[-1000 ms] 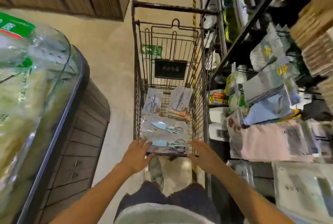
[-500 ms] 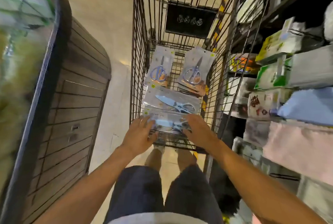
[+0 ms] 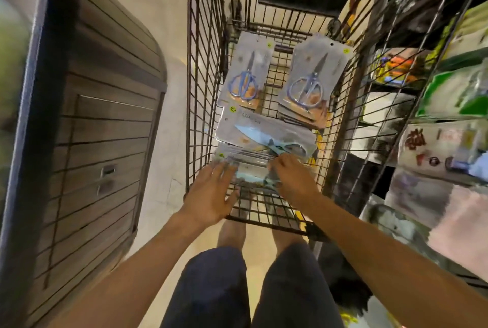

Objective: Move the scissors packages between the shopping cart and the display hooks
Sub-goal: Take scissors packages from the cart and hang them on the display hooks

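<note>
As print blurs unreadably, both hands [image 3: 211, 195] [image 3: 291, 181] touch nearest scissors package [image 3: 250, 169] — inside cart [image 3: 203, 90].

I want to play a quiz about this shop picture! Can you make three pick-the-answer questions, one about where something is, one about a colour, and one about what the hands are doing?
1. Where do the flat clear-fronted scissors packages lie?
A. on the floor of the dark wire shopping cart
B. on the wooden cabinet
C. on the floor tiles

2. What colour are the round handles of the scissors in the far left package?
A. red
B. blue
C. green

3. What are the left hand and right hand doing?
A. hanging at the person's sides
B. gripping the cart handle
C. reaching onto the nearest package in the cart

Answers: 1 A, the packs rest on the cart's wire bottom. 2 B, the handle loops show blue. 3 C, both hands are at that pack, the left with its fingers spread on it.
</note>
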